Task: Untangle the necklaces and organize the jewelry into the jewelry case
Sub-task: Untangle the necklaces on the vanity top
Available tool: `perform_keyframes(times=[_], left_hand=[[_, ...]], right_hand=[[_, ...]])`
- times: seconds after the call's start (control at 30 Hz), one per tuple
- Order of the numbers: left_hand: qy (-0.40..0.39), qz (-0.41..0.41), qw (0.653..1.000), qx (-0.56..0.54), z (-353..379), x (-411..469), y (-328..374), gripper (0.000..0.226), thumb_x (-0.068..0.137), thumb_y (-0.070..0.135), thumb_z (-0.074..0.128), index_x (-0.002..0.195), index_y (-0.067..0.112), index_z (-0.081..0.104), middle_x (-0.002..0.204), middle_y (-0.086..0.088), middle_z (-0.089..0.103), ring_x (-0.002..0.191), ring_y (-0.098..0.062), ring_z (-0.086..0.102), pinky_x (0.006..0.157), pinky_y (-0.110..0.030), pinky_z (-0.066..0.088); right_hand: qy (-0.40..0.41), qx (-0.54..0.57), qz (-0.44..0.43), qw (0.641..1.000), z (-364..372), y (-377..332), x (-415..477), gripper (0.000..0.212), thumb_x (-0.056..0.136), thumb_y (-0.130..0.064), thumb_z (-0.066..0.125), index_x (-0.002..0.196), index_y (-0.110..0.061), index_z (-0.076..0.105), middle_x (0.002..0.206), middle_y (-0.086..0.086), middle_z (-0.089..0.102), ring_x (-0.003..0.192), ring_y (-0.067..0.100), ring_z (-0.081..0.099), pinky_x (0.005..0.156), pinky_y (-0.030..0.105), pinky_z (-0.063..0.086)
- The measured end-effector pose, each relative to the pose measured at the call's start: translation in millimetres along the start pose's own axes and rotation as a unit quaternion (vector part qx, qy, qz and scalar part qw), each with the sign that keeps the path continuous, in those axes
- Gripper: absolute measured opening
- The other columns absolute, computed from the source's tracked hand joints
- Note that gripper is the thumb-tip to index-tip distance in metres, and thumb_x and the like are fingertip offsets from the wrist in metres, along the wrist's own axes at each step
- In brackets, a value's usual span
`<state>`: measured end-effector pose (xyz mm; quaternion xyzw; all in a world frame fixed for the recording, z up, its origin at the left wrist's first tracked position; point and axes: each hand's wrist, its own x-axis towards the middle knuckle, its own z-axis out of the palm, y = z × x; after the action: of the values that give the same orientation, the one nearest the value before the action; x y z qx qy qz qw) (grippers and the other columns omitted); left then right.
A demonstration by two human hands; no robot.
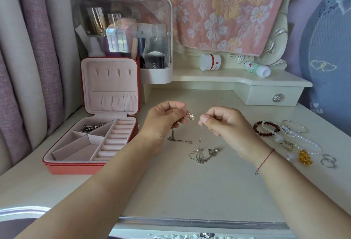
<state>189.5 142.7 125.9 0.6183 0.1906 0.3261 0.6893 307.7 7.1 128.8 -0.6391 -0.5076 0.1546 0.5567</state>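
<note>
My left hand (167,120) and my right hand (223,123) both pinch a thin silver necklace chain (199,140) above the middle of the dressing table. A small shell-shaped pendant (191,116) hangs between the two hands. The chain's loose ends trail onto the table, one below my left hand (179,140) and one in a tangled heap with a clasp (204,154) below my right. An open red jewelry case (91,166) with a pink lining stands at the left. One of its back compartments holds a dark chain (91,127).
At the right lie a dark red bead bracelet (266,127), white bead bracelets (303,141), a silver bangle (295,125), a gold trinket (305,157) and two silver rings (328,160). Behind the case stands a clear cosmetics box (125,35). A raised shelf with a drawer (273,96) holds a jar and a bottle.
</note>
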Motion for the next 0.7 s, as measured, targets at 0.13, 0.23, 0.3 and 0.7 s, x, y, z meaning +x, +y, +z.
perform_keyframes(times=[0.13, 0.23, 0.3, 0.7], left_hand=[[0.007, 0.001, 1.0, 0.004, 0, 0, 0, 0.011, 0.088, 0.001, 0.065, 0.09, 0.012, 0.063, 0.071, -0.003, 0.07, 0.058, -0.01, 0.061, 0.062, -0.023, 0.04], [0.011, 0.002, 1.0, 0.005, 1, -1, 1, 0.011, 0.088, 0.001, 0.065, 0.09, 0.011, 0.063, 0.072, -0.004, 0.07, 0.058, -0.009, 0.062, 0.062, -0.023, 0.04], [0.011, 0.003, 1.0, 0.006, 1, -1, 2, 0.011, 0.088, 0.001, 0.065, 0.091, 0.012, 0.063, 0.072, -0.003, 0.07, 0.057, -0.008, 0.062, 0.062, -0.023, 0.04], [-0.033, -0.007, 0.998, -0.048, 2, -4, 8, 0.013, 0.089, 0.006, 0.062, 0.093, 0.018, 0.063, 0.077, 0.0, 0.07, 0.064, -0.007, 0.062, 0.063, -0.022, 0.037]], right_hand=[[-0.01, -0.001, -0.003, 1.0, 0, -1, 0, 0.023, 0.082, -0.033, 0.057, 0.069, -0.016, 0.064, 0.062, 0.004, 0.041, 0.059, 0.018, 0.035, 0.061, 0.029, 0.03], [-0.01, 0.001, -0.005, 1.0, -1, -2, 0, 0.023, 0.085, -0.03, 0.057, 0.07, -0.013, 0.062, 0.061, 0.002, 0.043, 0.058, 0.015, 0.037, 0.058, 0.025, 0.032], [-0.003, 0.0, -0.006, 1.0, -1, -1, 1, 0.023, 0.09, -0.023, 0.058, 0.071, -0.012, 0.062, 0.06, -0.001, 0.045, 0.057, 0.014, 0.037, 0.057, 0.022, 0.033], [0.082, -0.11, 0.082, 0.987, -1, 12, 6, 0.029, 0.09, -0.02, 0.058, 0.061, -0.02, 0.06, 0.057, -0.003, 0.046, 0.054, 0.015, 0.039, 0.061, 0.029, 0.034]])
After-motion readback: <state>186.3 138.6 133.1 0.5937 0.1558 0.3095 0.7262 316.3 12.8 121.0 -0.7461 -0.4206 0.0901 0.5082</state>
